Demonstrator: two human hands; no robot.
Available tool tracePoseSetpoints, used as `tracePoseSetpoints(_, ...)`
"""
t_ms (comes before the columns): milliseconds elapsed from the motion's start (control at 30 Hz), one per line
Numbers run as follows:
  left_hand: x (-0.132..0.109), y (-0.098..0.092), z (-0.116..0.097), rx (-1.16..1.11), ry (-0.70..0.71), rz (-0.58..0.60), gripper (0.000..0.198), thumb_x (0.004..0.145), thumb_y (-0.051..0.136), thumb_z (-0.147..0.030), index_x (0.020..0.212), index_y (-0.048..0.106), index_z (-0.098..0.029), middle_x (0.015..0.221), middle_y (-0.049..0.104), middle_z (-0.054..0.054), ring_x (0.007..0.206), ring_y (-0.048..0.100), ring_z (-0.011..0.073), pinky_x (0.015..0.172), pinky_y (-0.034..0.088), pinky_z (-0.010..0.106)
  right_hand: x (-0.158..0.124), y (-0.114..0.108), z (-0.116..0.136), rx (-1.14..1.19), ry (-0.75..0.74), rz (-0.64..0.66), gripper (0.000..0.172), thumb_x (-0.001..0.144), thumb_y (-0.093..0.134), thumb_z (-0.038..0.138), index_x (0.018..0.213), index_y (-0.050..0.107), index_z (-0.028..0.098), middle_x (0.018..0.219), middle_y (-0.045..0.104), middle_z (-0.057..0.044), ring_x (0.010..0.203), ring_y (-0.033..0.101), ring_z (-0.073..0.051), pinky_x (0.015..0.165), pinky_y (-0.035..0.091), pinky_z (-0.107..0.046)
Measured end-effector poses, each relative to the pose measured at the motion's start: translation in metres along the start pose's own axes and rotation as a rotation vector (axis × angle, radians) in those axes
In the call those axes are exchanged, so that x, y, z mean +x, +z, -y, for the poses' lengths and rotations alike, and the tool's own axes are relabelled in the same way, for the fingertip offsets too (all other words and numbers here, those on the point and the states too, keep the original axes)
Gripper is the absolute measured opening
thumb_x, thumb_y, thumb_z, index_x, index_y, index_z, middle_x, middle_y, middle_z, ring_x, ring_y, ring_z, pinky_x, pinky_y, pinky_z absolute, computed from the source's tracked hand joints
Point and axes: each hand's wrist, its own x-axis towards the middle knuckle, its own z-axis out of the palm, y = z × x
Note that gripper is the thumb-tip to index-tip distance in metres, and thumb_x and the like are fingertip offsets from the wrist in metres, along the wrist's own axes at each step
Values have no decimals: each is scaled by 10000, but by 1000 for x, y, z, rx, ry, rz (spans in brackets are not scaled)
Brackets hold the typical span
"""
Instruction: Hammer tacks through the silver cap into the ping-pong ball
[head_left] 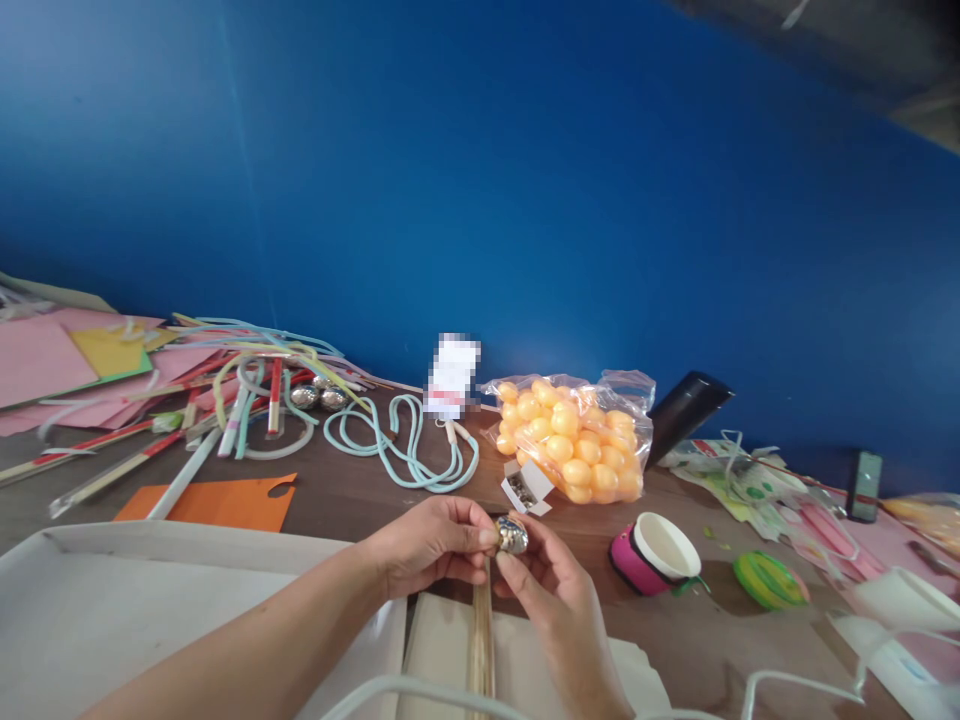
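Note:
A small shiny silver ball [512, 535] with tiny cream bead-like spots on its near side is between my two hands. My left hand [439, 540] pinches its left edge with thumb and forefinger. My right hand [551, 585] grips it from the right, thumb below and fingers curled behind. Just beneath my hands, a bundle of thin straw-coloured sticks [484, 645] lies over a pale sheet [439, 660]. A small open white box [527, 487] of tiny dark metallic pieces stands just beyond my fingers.
A clear bag of yellow-orange balls [574, 440] sits behind the box, beside a black cylinder [686, 410]. To the right are a pink-banded cup [652, 555] and a green lid [769, 580]. Leftward lie blue cord [405, 465], more silver balls [305, 397] and a white tray [187, 600].

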Motion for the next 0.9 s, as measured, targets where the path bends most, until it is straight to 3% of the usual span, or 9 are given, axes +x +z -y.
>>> tracePoseSetpoints(900,0,0,1,-12,14,6,134,686,693,-184,725,588,-110,626,555,-4,548,524,53,594,515,206,-1,-1,3,-34,-6,9,350,770,675,247,1098,567,191,965,674,-39,803,637,-175,659,542,-252)
